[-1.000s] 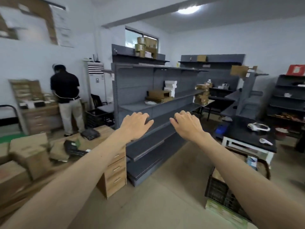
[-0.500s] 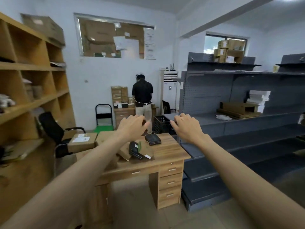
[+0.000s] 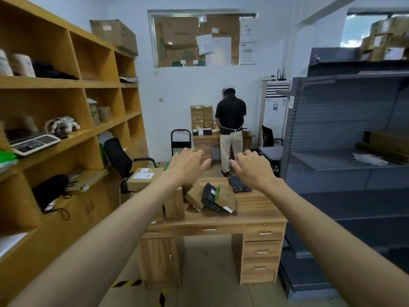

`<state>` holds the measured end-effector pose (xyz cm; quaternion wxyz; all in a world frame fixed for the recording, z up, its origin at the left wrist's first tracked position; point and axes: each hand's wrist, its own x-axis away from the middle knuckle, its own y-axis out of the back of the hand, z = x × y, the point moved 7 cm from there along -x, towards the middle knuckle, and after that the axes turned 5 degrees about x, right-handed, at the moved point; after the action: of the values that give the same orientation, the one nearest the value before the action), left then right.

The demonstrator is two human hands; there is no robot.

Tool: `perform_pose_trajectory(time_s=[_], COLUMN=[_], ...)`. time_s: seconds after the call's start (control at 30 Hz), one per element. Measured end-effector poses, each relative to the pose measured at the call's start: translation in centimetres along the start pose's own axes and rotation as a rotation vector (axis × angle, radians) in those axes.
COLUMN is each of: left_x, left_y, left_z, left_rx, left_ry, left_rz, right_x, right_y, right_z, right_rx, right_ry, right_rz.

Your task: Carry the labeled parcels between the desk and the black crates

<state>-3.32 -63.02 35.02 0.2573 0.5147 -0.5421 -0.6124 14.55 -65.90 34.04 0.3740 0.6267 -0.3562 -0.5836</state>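
A wooden desk stands straight ahead with several parcels on it. A cardboard box with a white label lies at its far left. Brown boxes and a black parcel with a green strip are piled in the middle, and a black flat parcel lies toward the far right. Both my arms are stretched forward above the desk. My left hand and my right hand hover palm down with spread fingers, holding nothing. A black crate shows beyond the desk at the right.
Wooden shelving with a scale fills the left side. Grey metal shelving lines the right. A black office chair stands left of the desk. A person stands with their back to me at a far desk stacked with boxes.
My view has swung left from the grey shelving to face the desk, which is now closer and centred. Both hands stay outstretched, held apart and empty.
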Motion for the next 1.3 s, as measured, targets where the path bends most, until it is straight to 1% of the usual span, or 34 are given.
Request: perform_pose_trajectory(time_s=[0.2, 0.37, 0.5, 0.67, 0.87, 1.0, 1.2, 1.3], left_x=[-5.9, -12.4, -19.5, -27.1, -32.8, -36.4, -42.4, -45.6], left_y=[-4.1, -6.5, -7.5, -10.1, -15.3, -18.1, -22.9, -24.6], left_z=[0.7, 1.8, 3.7, 5.3, 7.7, 9.1, 9.8, 9.8], left_rx=[0.044, 0.028, 0.057, 0.088, 0.074, 0.089, 0.029, 0.005], left_ry=[0.011, -0.029, -0.04, -0.058, -0.052, -0.039, -0.031, -0.015], left_rz=[0.014, 0.045, 0.015, -0.02, 0.032, 0.035, 0.078, 0.072], right_x=[-5.1, -11.7, -18.1, -24.5, -29.0, -32.3, -37.8, -40.9], right_y=[-4.5, -7.5, -9.3, -13.0, -18.7, -22.4, -27.5, -30.2], right_z=[-2.2, -3.4, -4.4, -6.3, -7.7, -8.5, -10.7, -12.5], right_rx=[-0.007, 0.009, 0.029, 0.049, 0.055, 0.046, 0.012, 0.009], right_ry=[0.005, 0.0, -0.001, -0.026, -0.038, -0.032, -0.017, -0.013], right_rz=[0.014, 0.053, 0.061, 0.028, 0.078, 0.117, 0.115, 0.114])
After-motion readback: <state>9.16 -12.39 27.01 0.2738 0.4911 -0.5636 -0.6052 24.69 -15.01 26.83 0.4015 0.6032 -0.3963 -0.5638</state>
